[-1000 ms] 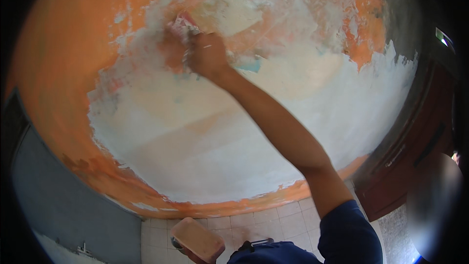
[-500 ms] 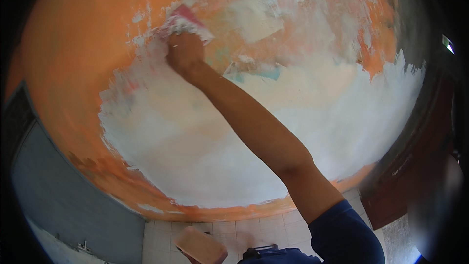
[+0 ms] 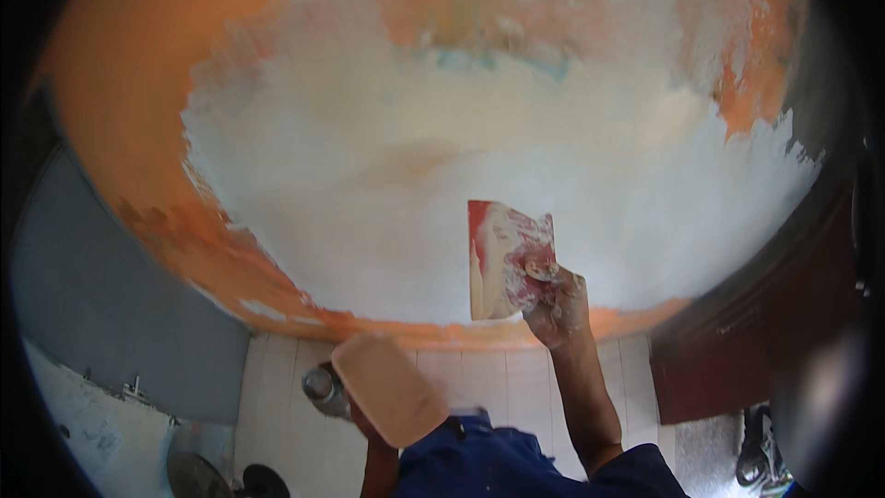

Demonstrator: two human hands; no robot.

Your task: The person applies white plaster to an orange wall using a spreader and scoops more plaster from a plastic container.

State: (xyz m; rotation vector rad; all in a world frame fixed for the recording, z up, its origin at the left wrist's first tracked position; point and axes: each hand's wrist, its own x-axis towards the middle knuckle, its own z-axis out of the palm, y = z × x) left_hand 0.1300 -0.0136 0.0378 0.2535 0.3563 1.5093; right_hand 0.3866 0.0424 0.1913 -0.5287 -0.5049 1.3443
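My right hand [image 3: 559, 306] is closed around a flat red putty spreader [image 3: 510, 263], smeared with off-white putty, as are my fingers. The spreader is held up in front of the wall's lower part, tilted on its edge. Low and left of the middle, my left hand [image 3: 361, 421] supports a beige tray [image 3: 391, 389] with rounded corners; the tray hides most of its fingers. Ahead rises an orange wall [image 3: 120, 129], with a broad patch of white putty [image 3: 369, 249] over its middle. Thinner, streaky coating shows higher up.
A grey round container [image 3: 322, 385] is beside the tray. Pale floor tiles [image 3: 277, 387] run along the wall's foot. A grey panel [image 3: 120, 286] borders the left; a dark red panel [image 3: 756, 323] stands right. Dark objects [image 3: 756, 450] lie at lower right.
My right hand has come down and right from the upper-left wall, bringing the spreader away from the upper coating. My left forearm has come into view under the tray, which shifted up and right.
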